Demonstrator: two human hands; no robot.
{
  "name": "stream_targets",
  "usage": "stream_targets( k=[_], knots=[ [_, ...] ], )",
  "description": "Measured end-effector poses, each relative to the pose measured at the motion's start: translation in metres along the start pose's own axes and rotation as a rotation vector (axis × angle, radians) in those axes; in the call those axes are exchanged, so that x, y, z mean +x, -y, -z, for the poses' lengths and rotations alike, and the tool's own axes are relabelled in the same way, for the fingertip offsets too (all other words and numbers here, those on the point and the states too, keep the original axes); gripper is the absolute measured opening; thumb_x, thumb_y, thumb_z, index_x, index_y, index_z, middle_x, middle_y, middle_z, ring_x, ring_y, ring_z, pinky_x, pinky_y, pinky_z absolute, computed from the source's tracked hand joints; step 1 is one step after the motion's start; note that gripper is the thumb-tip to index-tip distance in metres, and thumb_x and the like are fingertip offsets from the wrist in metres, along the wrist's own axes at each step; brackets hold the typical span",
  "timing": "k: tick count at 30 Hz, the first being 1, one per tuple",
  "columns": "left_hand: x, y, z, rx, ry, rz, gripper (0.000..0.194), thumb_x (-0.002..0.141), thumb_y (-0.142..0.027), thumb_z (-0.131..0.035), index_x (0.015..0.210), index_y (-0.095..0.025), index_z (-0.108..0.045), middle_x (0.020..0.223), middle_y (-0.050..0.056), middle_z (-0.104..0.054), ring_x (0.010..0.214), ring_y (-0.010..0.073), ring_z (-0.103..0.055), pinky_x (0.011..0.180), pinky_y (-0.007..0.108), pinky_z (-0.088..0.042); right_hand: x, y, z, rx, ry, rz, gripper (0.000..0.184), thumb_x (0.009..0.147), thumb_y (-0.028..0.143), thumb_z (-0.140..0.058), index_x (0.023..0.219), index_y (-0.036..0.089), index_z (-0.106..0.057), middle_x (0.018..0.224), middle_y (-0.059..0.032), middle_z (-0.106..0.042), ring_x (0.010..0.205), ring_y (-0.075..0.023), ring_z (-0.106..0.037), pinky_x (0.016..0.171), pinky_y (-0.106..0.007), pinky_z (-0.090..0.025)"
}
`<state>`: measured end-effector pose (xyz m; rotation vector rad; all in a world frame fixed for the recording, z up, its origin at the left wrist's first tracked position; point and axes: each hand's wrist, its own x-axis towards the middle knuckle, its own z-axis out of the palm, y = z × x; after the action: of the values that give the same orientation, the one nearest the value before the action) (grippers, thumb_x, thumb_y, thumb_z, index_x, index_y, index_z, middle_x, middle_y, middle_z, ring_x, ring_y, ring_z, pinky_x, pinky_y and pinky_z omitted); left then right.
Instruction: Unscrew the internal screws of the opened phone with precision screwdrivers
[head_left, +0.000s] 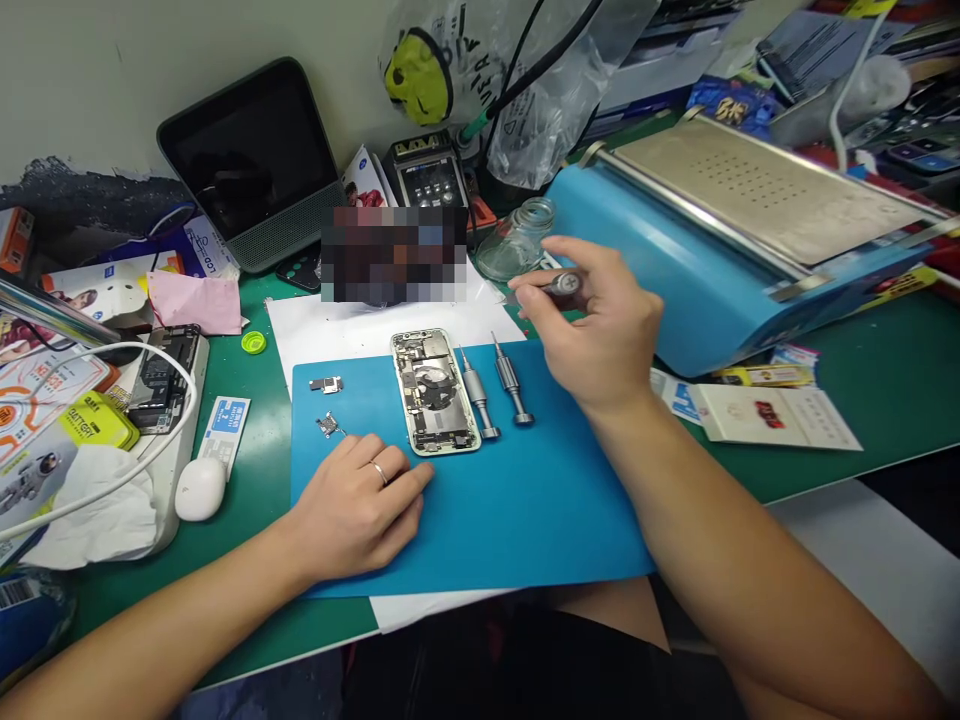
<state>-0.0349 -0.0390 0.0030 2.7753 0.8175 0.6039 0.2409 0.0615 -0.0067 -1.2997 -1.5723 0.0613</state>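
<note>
An opened smartphone (435,390) lies on the blue mat (510,510), its inner parts and a round coil showing. My left hand (367,500) rests on the mat, fingers loosely bent with nothing visible in them; one fingertip is close to the phone's lower edge. Raised over the mat's right side, my right hand (596,325) grips a small screwdriver (568,286), its round end cap facing me and its tip hard to make out. Two more screwdrivers, a silver one (477,392) and a darker one (511,382), lie right of the phone. Small metal parts (328,384) sit left of it.
A blue machine with a metal plate (675,270) stands at right, beside a glass jar (517,240). Behind the mat are white paper (322,330) and a display (247,160). A white earbud case (201,489), a green cap (254,342) and boxes crowd the left.
</note>
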Motion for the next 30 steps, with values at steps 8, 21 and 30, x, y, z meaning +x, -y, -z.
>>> stream_targets(
  k=[8, 21, 30],
  knots=[
    [0.000, 0.000, 0.000, 0.013, -0.009, -0.005, 0.025, 0.101, -0.019, -0.053, 0.121, -0.010, -0.065, 0.087, 0.006, -0.062, 0.074, 0.0202, -0.046, 0.064, 0.037, -0.037, 0.005, 0.007, 0.010, -0.146, 0.076, -0.045, 0.023, 0.096, 0.029, -0.058, 0.116, 0.033, -0.068, 0.098, -0.0024, -0.079, 0.087, -0.0285, -0.075, 0.082, -0.048, -0.060],
    [0.000, 0.000, -0.001, 0.011, -0.001, 0.007, 0.025, 0.102, -0.019, -0.052, 0.120, -0.010, -0.065, 0.088, 0.007, -0.063, 0.075, 0.0206, -0.047, 0.065, 0.038, -0.036, 0.005, 0.001, 0.010, -0.293, 0.348, -0.110, 0.040, 0.085, 0.021, -0.051, 0.119, 0.022, -0.073, 0.116, -0.0107, -0.071, 0.092, -0.0302, -0.070, 0.080, -0.047, -0.055],
    [0.000, -0.001, -0.003, 0.025, 0.001, 0.007, 0.024, 0.103, -0.021, -0.049, 0.119, -0.012, -0.065, 0.087, 0.007, -0.063, 0.075, 0.0204, -0.047, 0.064, 0.038, -0.036, 0.004, -0.007, 0.009, -0.381, 0.510, -0.189, 0.050, 0.079, 0.021, -0.057, 0.127, 0.023, -0.068, 0.123, -0.0136, -0.066, 0.079, -0.0265, -0.066, 0.077, -0.046, -0.054]
  ],
)
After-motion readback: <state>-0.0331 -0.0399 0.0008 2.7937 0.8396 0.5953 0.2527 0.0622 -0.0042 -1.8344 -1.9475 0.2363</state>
